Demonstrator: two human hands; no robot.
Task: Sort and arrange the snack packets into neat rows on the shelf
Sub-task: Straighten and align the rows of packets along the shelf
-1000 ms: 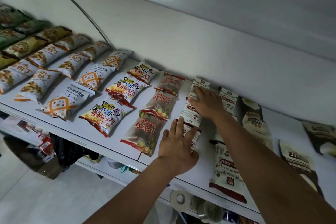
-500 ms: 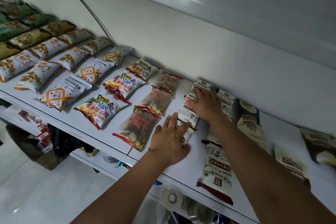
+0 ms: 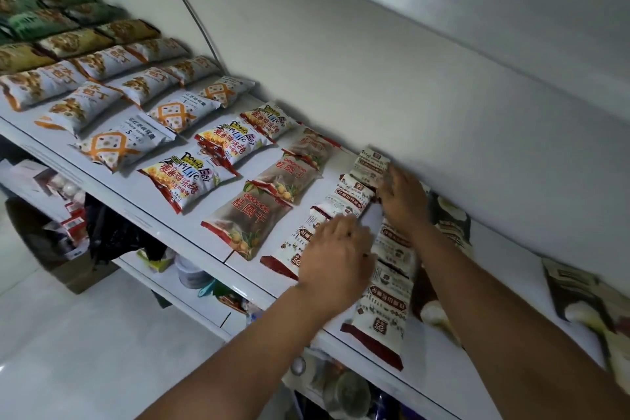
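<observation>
Snack packets lie in rows on a white shelf (image 3: pixel 204 239). A row of white packets with dark red ends runs from front to back: the front one (image 3: pixel 293 249), a middle one (image 3: pixel 351 198) and a back one (image 3: pixel 370 165) by the wall. My left hand (image 3: pixel 337 259) lies flat with its fingers spread on the front packet. My right hand (image 3: pixel 402 198) rests with straight fingers at the right side of the middle and back packets. Another row of the same white packets (image 3: pixel 385 307) lies to the right, partly under my right forearm.
Left of this row lie brown translucent packets (image 3: pixel 249 218), yellow-red packets (image 3: pixel 184 181), orange-patterned white packets (image 3: pixel 119 143) and more rows further left. Dark brown packets (image 3: pixel 576 293) lie loose at the right. A lower shelf holds clutter (image 3: pixel 191 269). The back wall (image 3: pixel 409 95) stands close behind.
Both hands have slid the white packets leftward into a straighter line. My left hand moved onto the front packet, and a gap has opened between this row and the row to its right.
</observation>
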